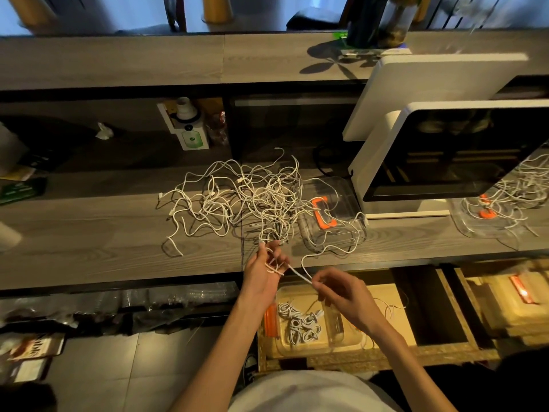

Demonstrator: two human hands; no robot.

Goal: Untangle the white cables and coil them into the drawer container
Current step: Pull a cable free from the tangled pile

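Lying in a big messy pile on the tabletop (pixel 89 248) are the white cables (pixel 237 197), loops going every way. Near the front edge, the left hand (pixel 263 270) has one cable (pixel 274 264) wound round its fingers and holds it. That cable runs across to the right hand (pixel 341 295), which pinches it between thumb and fingers. Under both hands, an open drawer (pixel 421 349) holds a clear container (pixel 350 343) with coiled cables (pixel 298 322) inside. Farther right on the tabletop sits a clear lid (pixel 332 215) with an orange clip, touching the pile, and beside it a white screen (pixel 445 162)
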